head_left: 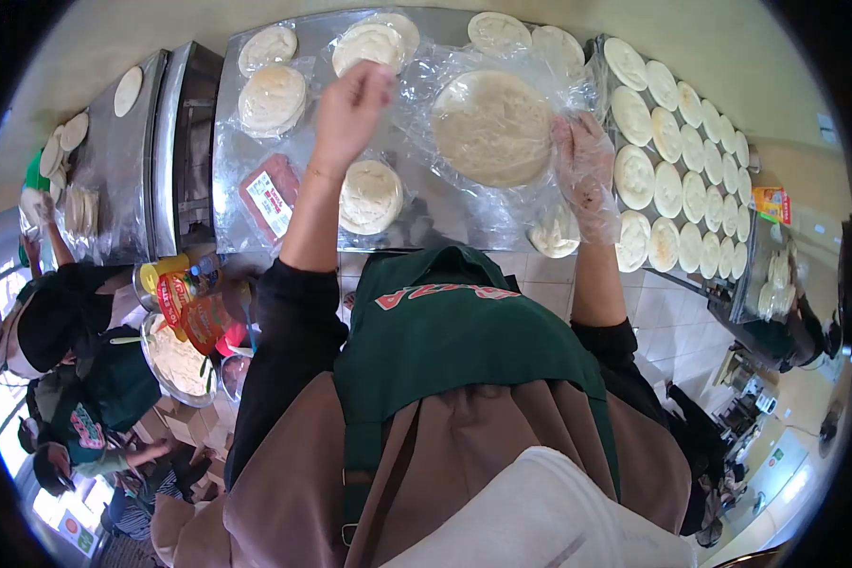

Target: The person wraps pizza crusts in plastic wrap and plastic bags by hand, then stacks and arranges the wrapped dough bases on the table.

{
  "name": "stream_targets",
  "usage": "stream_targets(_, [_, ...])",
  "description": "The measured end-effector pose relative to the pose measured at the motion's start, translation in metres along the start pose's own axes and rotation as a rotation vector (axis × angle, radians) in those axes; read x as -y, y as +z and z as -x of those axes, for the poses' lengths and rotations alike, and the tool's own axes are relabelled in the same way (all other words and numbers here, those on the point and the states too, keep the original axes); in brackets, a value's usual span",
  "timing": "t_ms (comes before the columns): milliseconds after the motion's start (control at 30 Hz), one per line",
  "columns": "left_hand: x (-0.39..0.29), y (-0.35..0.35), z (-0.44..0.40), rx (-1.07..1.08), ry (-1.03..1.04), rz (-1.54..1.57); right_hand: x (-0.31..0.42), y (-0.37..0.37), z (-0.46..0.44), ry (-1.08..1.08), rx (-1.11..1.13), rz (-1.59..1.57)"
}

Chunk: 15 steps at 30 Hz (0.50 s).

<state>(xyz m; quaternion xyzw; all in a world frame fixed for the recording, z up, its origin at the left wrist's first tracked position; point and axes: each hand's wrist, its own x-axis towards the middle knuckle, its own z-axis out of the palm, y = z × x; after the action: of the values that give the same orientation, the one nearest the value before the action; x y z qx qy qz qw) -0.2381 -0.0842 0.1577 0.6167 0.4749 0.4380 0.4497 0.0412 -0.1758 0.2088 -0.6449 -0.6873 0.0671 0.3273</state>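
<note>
A large round flatbread in a clear plastic bag [492,128] lies on the metal table [426,222]. My right hand [587,175], in a clear glove, has its fingers at the bag's right edge, gripping the plastic. My left hand [355,104], which looks bare, is raised left of the bag with curled fingers, in front of a bagged flatbread [369,47]. Whether it holds anything is too small to tell. Nearer me lies another round flatbread [370,197]. A labelled pack of pink meat [270,197] rests left of my left forearm.
Rows of round flatbreads [665,135] cover a surface on the right. More bagged breads [272,97] lie at the table's left. A bowl of pale filling [180,363] stands lower left. Co-workers [85,407] are at the left, and another person [786,331] is at the right.
</note>
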Motion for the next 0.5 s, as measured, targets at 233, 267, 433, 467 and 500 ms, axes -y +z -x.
stream_targets(233, [0.016,0.019,0.002,0.34,-0.031,0.383,0.025,-0.012,-0.01,-0.03,-0.002,0.012])
stream_targets(267, [0.018,0.019,0.001,0.395,-0.117,0.473,0.028,-0.013,-0.009,-0.037,0.003,0.043])
stream_targets(433, [0.028,0.027,0.005,0.57,-0.324,0.548,0.023,-0.022,0.001,0.038,0.041,0.157])
stream_targets(467, [0.028,0.031,0.01,0.668,-0.382,0.575,0.022,-0.024,0.005,0.058,0.071,0.192])
stream_targets(500, [0.028,0.037,0.013,0.765,-0.441,0.602,0.023,-0.025,0.009,0.07,0.072,0.199])
